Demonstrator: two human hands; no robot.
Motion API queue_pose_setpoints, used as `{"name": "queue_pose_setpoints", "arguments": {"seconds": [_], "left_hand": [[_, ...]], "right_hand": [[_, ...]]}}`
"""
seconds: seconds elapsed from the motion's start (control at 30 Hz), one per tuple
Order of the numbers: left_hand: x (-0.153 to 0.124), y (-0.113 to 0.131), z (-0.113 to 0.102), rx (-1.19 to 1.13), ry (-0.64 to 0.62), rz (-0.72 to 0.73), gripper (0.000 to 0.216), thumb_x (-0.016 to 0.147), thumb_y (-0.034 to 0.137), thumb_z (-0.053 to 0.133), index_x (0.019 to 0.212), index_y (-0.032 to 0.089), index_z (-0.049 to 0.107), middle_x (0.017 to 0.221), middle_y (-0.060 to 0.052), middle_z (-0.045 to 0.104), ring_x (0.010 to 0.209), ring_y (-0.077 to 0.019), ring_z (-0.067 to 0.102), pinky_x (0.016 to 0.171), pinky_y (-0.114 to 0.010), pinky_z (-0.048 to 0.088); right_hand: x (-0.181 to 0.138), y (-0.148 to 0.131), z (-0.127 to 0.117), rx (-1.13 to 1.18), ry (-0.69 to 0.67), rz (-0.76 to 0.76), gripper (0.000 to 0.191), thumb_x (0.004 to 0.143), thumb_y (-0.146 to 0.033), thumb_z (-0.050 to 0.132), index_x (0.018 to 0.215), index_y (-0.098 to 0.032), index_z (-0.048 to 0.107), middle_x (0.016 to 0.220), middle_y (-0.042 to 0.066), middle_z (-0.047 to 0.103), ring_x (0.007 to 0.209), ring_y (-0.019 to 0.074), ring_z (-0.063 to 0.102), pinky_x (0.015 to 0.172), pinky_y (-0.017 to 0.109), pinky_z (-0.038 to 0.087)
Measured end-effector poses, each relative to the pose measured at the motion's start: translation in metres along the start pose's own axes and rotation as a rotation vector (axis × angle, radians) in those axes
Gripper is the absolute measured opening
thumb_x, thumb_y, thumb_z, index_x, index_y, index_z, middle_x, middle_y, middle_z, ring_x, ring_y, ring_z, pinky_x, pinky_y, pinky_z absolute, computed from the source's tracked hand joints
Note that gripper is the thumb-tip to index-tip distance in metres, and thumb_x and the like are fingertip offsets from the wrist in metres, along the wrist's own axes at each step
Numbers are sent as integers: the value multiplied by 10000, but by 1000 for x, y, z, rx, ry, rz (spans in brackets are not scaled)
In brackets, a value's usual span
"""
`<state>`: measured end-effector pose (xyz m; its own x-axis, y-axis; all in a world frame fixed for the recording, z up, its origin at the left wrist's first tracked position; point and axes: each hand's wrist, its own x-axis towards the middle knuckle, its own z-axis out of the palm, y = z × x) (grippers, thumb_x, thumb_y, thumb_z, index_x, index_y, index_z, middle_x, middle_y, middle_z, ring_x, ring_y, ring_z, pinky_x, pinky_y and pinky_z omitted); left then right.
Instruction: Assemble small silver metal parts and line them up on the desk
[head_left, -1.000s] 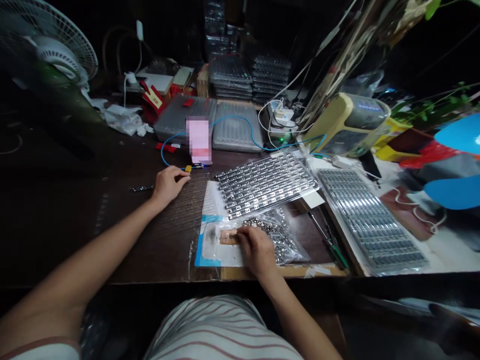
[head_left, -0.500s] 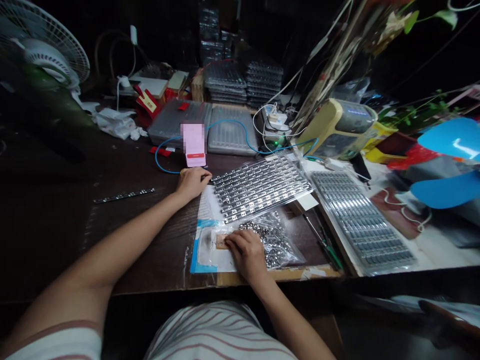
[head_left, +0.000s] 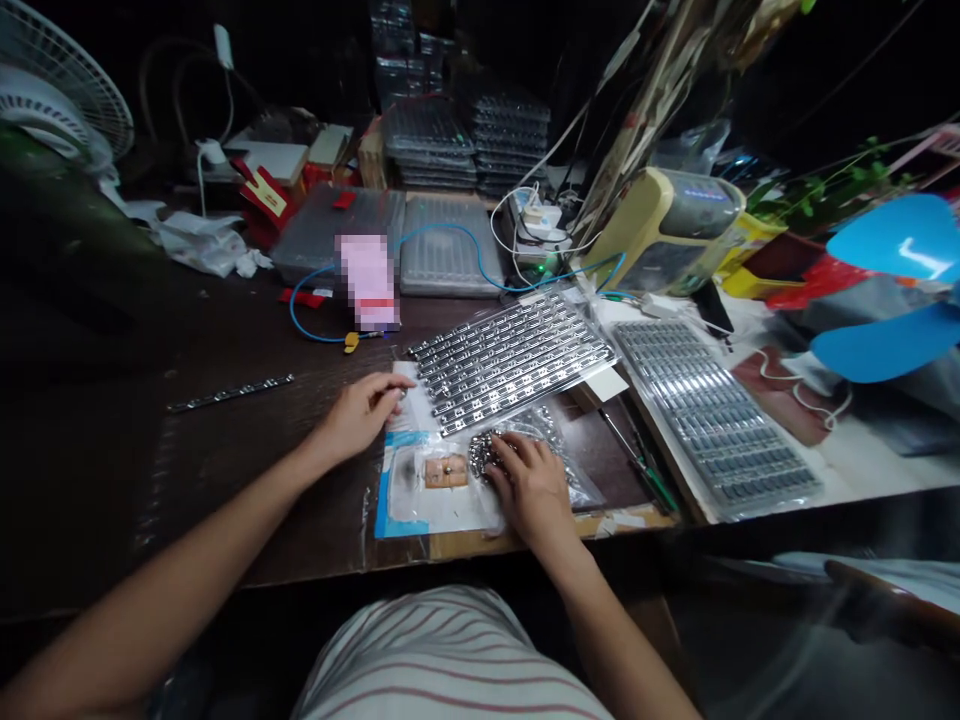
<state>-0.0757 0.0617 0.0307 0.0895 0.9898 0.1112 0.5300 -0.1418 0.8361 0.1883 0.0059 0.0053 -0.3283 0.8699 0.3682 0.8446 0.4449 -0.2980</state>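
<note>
My left hand (head_left: 358, 418) is by the left edge of a clear tray of metal strips (head_left: 517, 360). Its thumb and index finger come together around something tiny that I cannot make out. Over a pile of small shiny metal parts (head_left: 480, 455) on a plastic bag, my right hand (head_left: 534, 490) has its fingers bent and somewhat apart, the tips touching the parts. Just left of that hand, a small wooden block (head_left: 445, 473) with metal bits on top lies on a white and blue sheet (head_left: 401, 515).
One loose metal strip (head_left: 231, 392) lies on the dark table at left. A phone (head_left: 371, 285) stands behind my left hand, beside a blue cable (head_left: 296, 318). At right are a second filled tray (head_left: 712, 415) and a green-handled tool (head_left: 660, 490). Stacked trays (head_left: 427, 145) stand at the back.
My left hand has come back from near the phone toward my body. My right hand has left the wooden block and moved right onto the metal parts. The view has shifted slightly.
</note>
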Motion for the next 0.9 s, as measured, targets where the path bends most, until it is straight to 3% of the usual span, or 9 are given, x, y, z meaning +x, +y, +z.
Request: {"name": "queue_pose_setpoints", "arguments": {"seconds": [0.13, 0.23, 0.33, 0.5, 0.9], "left_hand": [[-39, 12, 25, 32, -44, 64, 179, 829, 270, 560, 948, 201, 674, 926, -47, 673, 764, -151, 626, 609, -226, 511], [-54, 18, 44, 91, -43, 77, 144, 828, 237, 573, 928, 191, 666, 870, -40, 674, 705, -140, 616, 609, -231, 499], [-60, 19, 55, 121, -50, 129, 139, 844, 219, 562, 931, 191, 667, 877, -44, 655, 736, -143, 612, 645, -241, 497], [-63, 13, 61, 112, -34, 194, 154, 856, 232, 574, 964, 205, 679, 895, -51, 652, 829, -166, 619, 741, -278, 495], [-65, 9, 67, 194, -27, 264, 121, 838, 237, 615, 912, 192, 700, 860, -53, 646, 809, -168, 591, 750, -301, 477]], "right_hand": [[-4, 7, 4, 3, -47, 24, 152, 862, -293, 613, 994, -229, 656, 962, 59, 641, 864, 210, 530, 701, 330, 386], [-4, 6, 12, 58, 4, 66, 106, 887, -277, 580, 880, -218, 667, 871, 40, 637, 825, 182, 538, 704, 307, 384], [-3, 6, 15, 119, 77, 75, 125, 897, -274, 564, 907, -226, 679, 916, 41, 639, 852, 176, 547, 729, 300, 398], [-4, 8, 14, 179, 141, 97, 174, 919, -244, 515, 978, -214, 676, 917, 53, 640, 852, 168, 563, 760, 296, 431], [-5, 11, 17, 296, 157, 70, 175, 917, -221, 494, 988, -208, 653, 932, 64, 641, 871, 183, 578, 794, 320, 473]]}}
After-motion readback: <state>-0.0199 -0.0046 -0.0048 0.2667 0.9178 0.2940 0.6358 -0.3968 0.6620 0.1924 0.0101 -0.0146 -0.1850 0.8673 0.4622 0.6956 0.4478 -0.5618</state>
